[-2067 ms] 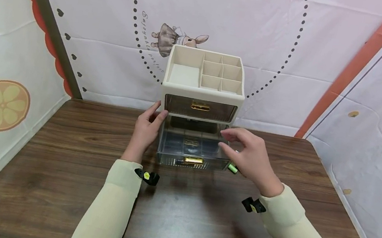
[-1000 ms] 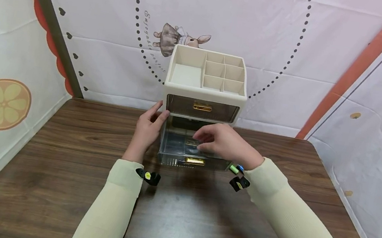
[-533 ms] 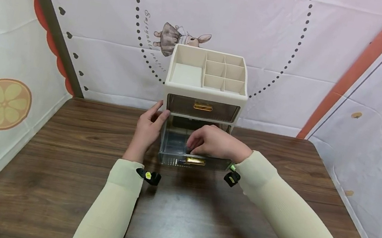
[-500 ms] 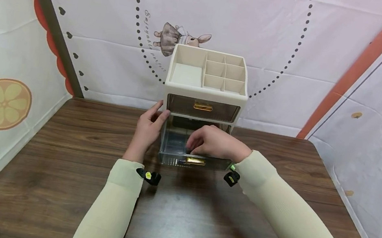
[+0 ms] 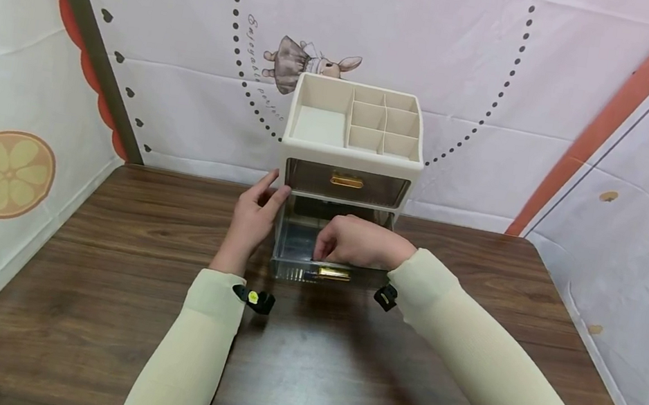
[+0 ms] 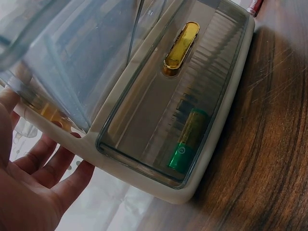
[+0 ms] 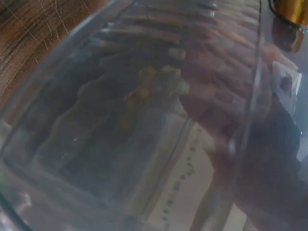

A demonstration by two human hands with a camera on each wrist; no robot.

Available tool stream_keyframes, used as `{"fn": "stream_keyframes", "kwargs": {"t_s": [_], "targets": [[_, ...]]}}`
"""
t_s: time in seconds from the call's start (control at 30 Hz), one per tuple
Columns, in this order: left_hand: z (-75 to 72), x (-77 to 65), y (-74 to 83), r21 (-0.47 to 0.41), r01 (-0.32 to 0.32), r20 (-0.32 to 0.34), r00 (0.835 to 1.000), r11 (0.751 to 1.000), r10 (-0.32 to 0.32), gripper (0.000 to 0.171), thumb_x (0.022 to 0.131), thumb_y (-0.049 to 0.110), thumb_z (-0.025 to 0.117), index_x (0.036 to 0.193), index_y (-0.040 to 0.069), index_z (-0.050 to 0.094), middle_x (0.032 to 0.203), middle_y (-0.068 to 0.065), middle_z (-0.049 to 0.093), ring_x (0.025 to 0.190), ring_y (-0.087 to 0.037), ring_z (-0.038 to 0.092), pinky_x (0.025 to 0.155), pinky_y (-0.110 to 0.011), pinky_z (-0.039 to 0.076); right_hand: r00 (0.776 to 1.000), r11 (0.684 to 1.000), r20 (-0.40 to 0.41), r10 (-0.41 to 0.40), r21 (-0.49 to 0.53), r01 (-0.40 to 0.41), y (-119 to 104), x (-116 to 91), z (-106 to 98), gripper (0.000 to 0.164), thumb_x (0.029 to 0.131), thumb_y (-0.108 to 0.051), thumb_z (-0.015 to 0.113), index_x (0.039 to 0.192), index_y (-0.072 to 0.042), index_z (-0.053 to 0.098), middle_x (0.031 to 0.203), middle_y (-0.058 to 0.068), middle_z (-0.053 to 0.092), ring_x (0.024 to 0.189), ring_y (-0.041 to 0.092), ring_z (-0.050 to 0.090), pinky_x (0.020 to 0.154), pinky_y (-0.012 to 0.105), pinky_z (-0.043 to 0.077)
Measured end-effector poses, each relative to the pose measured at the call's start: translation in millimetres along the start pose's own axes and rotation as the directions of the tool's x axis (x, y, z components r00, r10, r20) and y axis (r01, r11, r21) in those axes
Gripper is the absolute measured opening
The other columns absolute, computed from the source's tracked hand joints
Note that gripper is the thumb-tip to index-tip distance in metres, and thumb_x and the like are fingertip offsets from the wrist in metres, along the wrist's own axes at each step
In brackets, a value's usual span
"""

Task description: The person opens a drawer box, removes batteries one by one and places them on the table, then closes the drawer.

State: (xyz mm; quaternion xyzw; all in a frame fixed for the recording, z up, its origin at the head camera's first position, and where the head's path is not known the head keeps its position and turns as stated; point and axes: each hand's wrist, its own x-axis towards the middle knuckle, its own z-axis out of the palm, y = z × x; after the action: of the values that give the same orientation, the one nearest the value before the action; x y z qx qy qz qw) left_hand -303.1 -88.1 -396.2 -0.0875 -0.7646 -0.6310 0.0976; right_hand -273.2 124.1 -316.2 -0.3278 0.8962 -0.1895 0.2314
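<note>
A cream desktop organizer stands upright, its clear middle drawer pulled out toward me. My right hand reaches down into that drawer, fingers bent downward behind its front wall. Its fingertips are hidden, and I cannot tell whether they hold anything. My left hand rests against the organizer's left side with the fingers extended; the left wrist view shows this hand along the cream frame. Below, the closed bottom drawer contains a green battery. The right wrist view looks through blurry clear plastic beside a gold handle.
The organizer's top has several open compartments, above a closed upper drawer. A patterned cloth rises behind the wooden table. A small red item lies on the table past the organizer's far end.
My right hand has moved left and down from the drawer's right side into it, its fingers drawing together. The right sleeve now covers the green battery beside the organizer. My left hand stays put.
</note>
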Motion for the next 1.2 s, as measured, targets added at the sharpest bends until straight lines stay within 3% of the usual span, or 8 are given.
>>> {"fn": "stream_keyframes", "kwargs": {"t_s": [0.47,0.73,1.2], "targets": [[1.9,0.5,0.2,0.010,-0.023,-0.011,1.000,1.000,0.023,0.064,0.093,0.051,0.057,0.148,0.022,0.041,0.123,-0.016,0.065,0.112,-0.026,0.059,0.091,-0.043,0.047,0.999,0.996,0.048,0.011,-0.085,-0.006,0.9,2.6,-3.1,0.024,0.089,-0.003,0.062,0.086,-0.023,0.074,0.090,-0.009,0.069,0.084,0.006,0.061,0.079,0.027,0.051],[1.6,1.0,2.2,0.024,-0.015,-0.012,1.000,1.000,0.016,0.064,0.093,0.052,0.057,0.148,0.024,0.041,0.123,-0.015,0.065,0.112,-0.026,0.059,0.091,-0.044,0.047,1.000,0.994,-0.005,0.009,-0.105,-0.009,7.4,-4.0,-2.7,0.018,0.089,-0.005,0.065,0.093,-0.020,0.074,0.092,-0.007,0.071,0.083,0.005,0.064,0.078,0.027,0.053],[0.6,-0.2,1.5,0.043,0.002,-0.010,1.000,0.999,-0.001,0.065,0.093,0.053,0.056,0.149,0.023,0.040,0.126,-0.016,0.063,0.114,-0.027,0.058,0.095,-0.046,0.046,0.987,1.000,-0.161,-0.014,0.005,0.015,6.8,-33.1,-8.3,0.014,0.089,-0.015,0.067,0.101,-0.019,0.072,0.094,-0.007,0.070,0.086,0.006,0.064,0.078,0.028,0.053]]}}
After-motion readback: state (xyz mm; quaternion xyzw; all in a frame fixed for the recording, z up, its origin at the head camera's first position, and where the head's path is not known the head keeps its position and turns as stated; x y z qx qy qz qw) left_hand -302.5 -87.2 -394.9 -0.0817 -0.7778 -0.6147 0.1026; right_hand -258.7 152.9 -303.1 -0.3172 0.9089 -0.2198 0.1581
